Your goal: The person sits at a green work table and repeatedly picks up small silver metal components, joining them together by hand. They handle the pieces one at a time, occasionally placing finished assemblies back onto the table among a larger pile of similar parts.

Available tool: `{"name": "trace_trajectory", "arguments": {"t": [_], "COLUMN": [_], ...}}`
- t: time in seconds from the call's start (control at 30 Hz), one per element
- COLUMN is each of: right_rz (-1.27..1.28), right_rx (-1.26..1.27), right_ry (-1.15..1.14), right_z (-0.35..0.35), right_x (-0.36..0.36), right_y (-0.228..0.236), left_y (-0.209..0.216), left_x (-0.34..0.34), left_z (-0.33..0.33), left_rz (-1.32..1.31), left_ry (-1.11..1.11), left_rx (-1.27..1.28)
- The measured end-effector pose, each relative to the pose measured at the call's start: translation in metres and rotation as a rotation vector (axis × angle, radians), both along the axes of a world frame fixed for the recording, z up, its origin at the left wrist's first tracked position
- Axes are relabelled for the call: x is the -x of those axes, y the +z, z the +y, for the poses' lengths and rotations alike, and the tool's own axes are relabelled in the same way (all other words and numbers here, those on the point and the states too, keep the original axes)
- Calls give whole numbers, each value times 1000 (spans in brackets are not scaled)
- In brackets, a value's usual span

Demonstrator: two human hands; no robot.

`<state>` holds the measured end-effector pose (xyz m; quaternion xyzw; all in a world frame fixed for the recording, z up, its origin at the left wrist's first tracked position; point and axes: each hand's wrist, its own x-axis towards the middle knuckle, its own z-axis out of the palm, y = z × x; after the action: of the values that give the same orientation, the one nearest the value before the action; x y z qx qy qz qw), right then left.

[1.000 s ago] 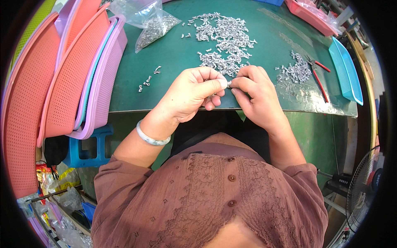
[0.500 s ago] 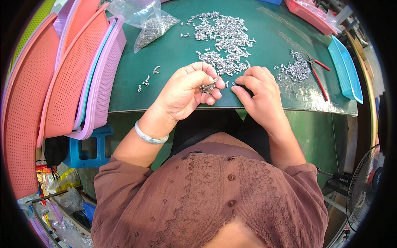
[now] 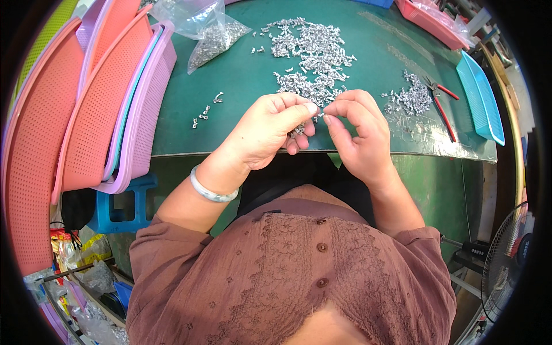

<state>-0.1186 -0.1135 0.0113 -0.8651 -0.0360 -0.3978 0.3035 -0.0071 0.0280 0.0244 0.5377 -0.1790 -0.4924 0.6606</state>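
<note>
Small silvery metal parts lie in the curled fingers of my left hand, whose thumb presses against the index finger. Close to its fingertips is my right hand, pinching one small metal part between thumb and index finger. Both hands are over the near edge of the green table. Just beyond them spreads a large pile of the same metal parts, partly hidden by my left hand. A smaller heap of metal parts lies to the right of my right hand.
Red-handled pliers lie beside the smaller heap, near a blue basket. A clear bag of metal parts rests at the back left. Stacked plastic baskets stand along the left. A few loose parts lie left of my hands.
My left hand has turned over slightly and moved right, its thumb now nearer my right fingertips. My right fingers have come up a little and closed on a small metal part.
</note>
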Motion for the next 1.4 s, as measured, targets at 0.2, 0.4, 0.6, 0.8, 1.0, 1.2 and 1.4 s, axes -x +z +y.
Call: {"name": "trace_trajectory", "arguments": {"t": [0.2,0.4,0.6,0.8,1.0,1.2,1.4], "right_rz": [-22,36,217,289,286,280,243], "right_rx": [-36,-104,98,141,135,189,170], "right_ry": [74,64,35,7,-104,-152,-148], "right_z": [2,-2,-5,-11,-16,-13,-13], "right_x": [-2,-2,1,7,14,17,13], "right_y": [-1,-4,-6,-2,-1,-2,-8], "left_y": [-5,-7,-9,-9,-11,-10,-8], "left_x": [-4,-4,-2,-3,-4,-8,-12], "left_z": [3,4,5,6,5,6,6], "left_rz": [16,7,-13,5,10,122,207], "left_ry": [-62,-35,-2,-10,-17,3,15], "left_rx": [61,92,90,85,95,130,154]}}
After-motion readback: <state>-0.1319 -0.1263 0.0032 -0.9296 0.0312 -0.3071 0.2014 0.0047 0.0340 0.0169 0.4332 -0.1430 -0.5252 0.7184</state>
